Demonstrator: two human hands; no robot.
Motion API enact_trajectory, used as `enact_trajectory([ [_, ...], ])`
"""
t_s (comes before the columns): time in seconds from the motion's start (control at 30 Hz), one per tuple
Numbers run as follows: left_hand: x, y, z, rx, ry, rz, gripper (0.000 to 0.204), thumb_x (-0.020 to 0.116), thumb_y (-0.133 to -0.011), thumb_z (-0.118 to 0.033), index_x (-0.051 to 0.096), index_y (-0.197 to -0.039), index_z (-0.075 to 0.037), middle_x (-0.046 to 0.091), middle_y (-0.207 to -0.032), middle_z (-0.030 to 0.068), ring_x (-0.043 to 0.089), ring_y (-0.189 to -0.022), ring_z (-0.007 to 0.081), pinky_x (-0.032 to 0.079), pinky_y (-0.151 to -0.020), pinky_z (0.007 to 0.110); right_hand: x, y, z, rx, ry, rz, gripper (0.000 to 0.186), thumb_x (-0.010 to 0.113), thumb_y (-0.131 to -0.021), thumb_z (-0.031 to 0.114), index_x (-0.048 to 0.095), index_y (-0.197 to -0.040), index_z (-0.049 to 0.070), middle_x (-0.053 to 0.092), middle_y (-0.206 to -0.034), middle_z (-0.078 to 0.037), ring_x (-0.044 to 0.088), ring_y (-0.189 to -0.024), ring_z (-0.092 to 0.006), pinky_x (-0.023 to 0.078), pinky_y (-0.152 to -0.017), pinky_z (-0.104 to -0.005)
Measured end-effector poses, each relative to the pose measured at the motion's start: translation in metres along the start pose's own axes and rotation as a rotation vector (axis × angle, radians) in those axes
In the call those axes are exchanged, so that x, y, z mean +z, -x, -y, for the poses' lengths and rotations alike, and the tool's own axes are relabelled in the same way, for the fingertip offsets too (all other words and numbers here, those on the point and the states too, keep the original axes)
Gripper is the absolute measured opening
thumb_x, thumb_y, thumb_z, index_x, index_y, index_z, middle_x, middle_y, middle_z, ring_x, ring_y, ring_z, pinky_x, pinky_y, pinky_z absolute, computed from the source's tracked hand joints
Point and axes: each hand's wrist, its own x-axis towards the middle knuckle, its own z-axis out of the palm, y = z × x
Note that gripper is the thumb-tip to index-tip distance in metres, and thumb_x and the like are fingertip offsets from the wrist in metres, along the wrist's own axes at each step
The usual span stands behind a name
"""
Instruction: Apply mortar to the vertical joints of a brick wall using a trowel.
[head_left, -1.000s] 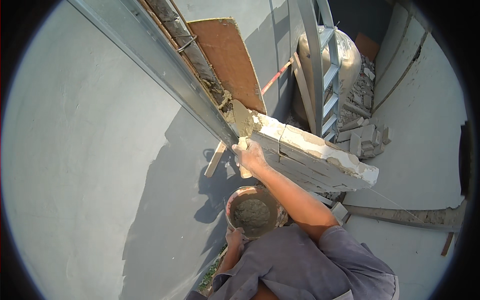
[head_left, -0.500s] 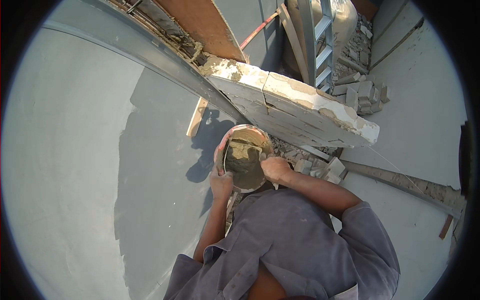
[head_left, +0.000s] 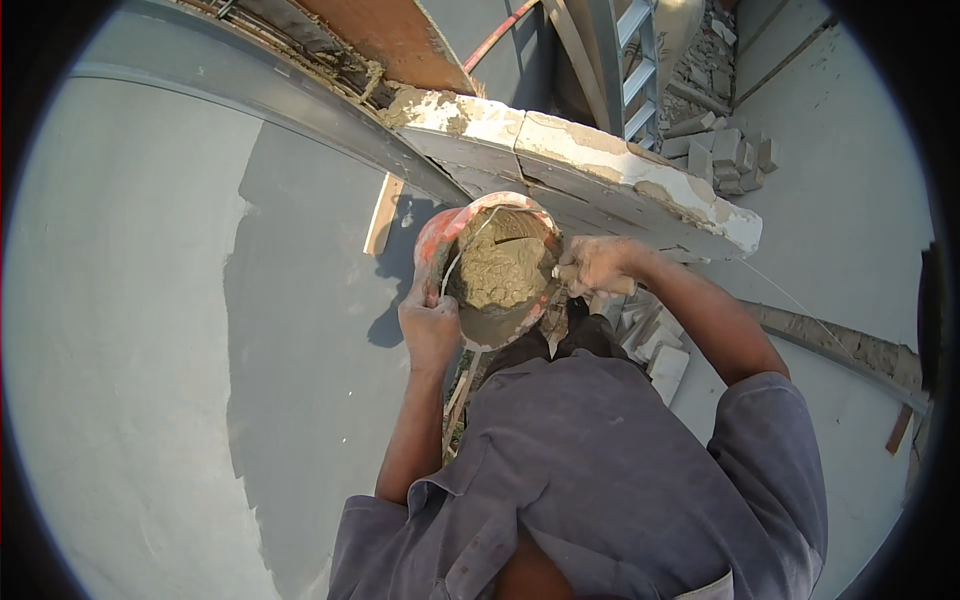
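- The left hand's (head_left: 430, 328) fingers curl tightly around the rim of the bucket (head_left: 432, 243), seemingly steadying it, near the block wall (head_left: 625, 165).
- The right hand's (head_left: 600, 264) fingers wrap the trowel handle (head_left: 622, 285) beside the mortar (head_left: 506, 268), probably for control; I can't make out the blade.

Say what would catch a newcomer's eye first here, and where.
The bucket of mortar, mid-picture, comes first, the left hand holding its left side and the right hand gripping a trowel handle at its right. Beyond slants a pale block wall, with a ladder past it.
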Motion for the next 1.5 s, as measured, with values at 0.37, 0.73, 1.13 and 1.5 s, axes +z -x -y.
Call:
enact_trajectory([
  [0.37,-0.02,0.005,0.001,-0.302,0.327,0.037,0.043,0.048,-0.073,0.006,0.057,-0.114,0.004,0.063,-0.088,0.0055,0.06,-0.074,0.0115,0.05,-0.066,0.025,0.128,-0.046,-0.022,-0.416,-0.735,0.05,0.03,0.069,-0.081,0.008,0.061,-0.108,-0.001,0.056,-0.063,-0.002,0.054,-0.05,-0.0087,0.043,-0.041,-0.0262],
  [0.73,0.008,-0.023,0.083,-0.684,0.882,-0.071,0.032,0.049,-0.078,0.004,0.049,-0.108,-0.007,0.054,-0.076,0.0055,0.053,-0.055,0.0175,0.052,-0.048,0.04,0.064,0.038,0.039,-0.207,-1.124,-0.023,0.017,0.068,-0.084,0.004,0.06,-0.098,0.0,0.058,-0.068,-0.006,0.054,-0.045,-0.0113,0.043,-0.037,-0.0273],
  [1.13,0.029,-0.01,0.113,-0.583,1.02,-0.006,0.046,0.053,-0.075,-0.003,0.045,-0.12,-0.012,0.053,-0.087,0.0063,0.058,-0.063,0.0194,0.055,-0.055,0.046,-0.085,0.018,0.188,-0.506,-0.058,-0.917,0.024,0.065,-0.08,0.01,0.058,-0.097,-0.006,0.061,-0.07,-0.013,0.061,-0.059,-0.0212,0.051,-0.058,-0.0346],
  [1.5,0.015,0.038,0.151,-0.761,0.82,-0.086,0.043,0.05,-0.076,-0.002,0.044,-0.118,-0.01,0.051,-0.076,0.0051,0.05,-0.05,0.0132,0.052,-0.044,0.038,-0.08,-0.056,0.17,-0.354,0.476,-1.292,0.053,0.064,-0.082,0.018,0.043,-0.128,0.001,0.056,-0.102,-0.02,0.062,-0.09,-0.0372,0.05,-0.079,-0.0447],
])
